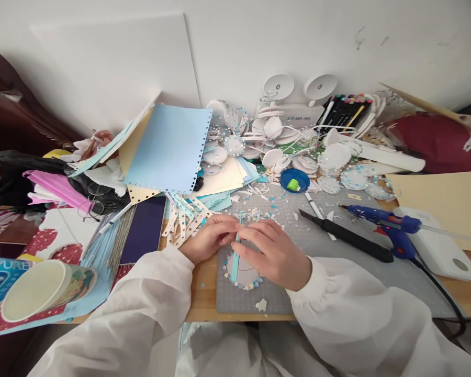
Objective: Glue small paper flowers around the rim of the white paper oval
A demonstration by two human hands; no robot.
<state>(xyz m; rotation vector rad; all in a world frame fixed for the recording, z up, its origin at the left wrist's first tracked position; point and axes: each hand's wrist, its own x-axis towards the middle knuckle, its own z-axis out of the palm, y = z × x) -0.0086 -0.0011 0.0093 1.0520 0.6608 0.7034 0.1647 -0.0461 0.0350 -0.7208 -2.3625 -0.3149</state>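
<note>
Rightward, black tool (353, 240), glue gun (388, 219); right hand (278, 255) pinching turquoise strip (234, 268), left hand (209, 239) grip unclear

We see bright, diffuse light over the white wall (255, 39), with soft, weak shadows. Near the left edge, the paper cup (68, 283) looks stretched; tiny stars (248, 286) appear to us slightly smeared.

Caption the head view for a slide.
Left hand and right hand meet at a turquoise strip over a star-edged disc on a cutting mat.
</note>
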